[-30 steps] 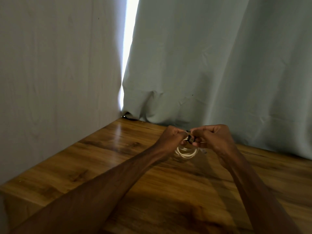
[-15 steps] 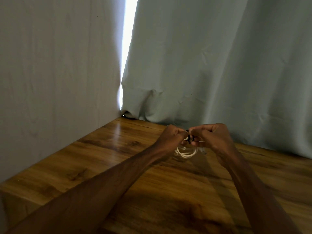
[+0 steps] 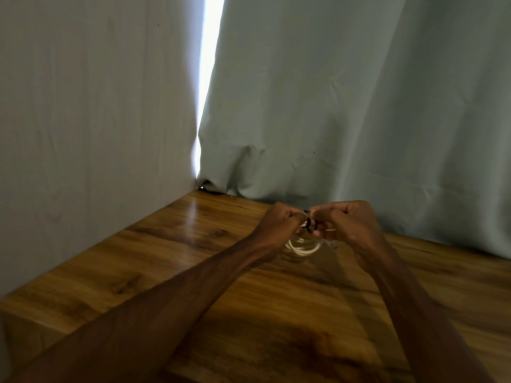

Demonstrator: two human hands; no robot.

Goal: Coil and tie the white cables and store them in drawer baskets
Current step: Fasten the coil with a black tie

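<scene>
Both my hands are up near the far edge of the brown wood-grain worktop (image 3: 193, 244), right of its far left corner. My left hand (image 3: 278, 221) and right hand (image 3: 349, 221) are curled tight, fingertips meeting and pinching the thin black tie (image 3: 309, 226) at the top of the small coil of white cable (image 3: 302, 246). The coil hangs below my knuckles, looks lifted just off the wood, can't be sure. Vs a second ago almost nothing moved: same pinch, same spot, coil loops same shape, only small fingertip fiddling at the tie. So I judge the tie is still being wrapped or cinched, not finished. The coil hasn't slipped, loops are together, which is good. Storing not started, no drawer baskets in view. Pale grey-green fabric curtain (image 3: 359, 106) behind, pale wood-grain panel (image 3: 83, 106) along the left edge
</scene>
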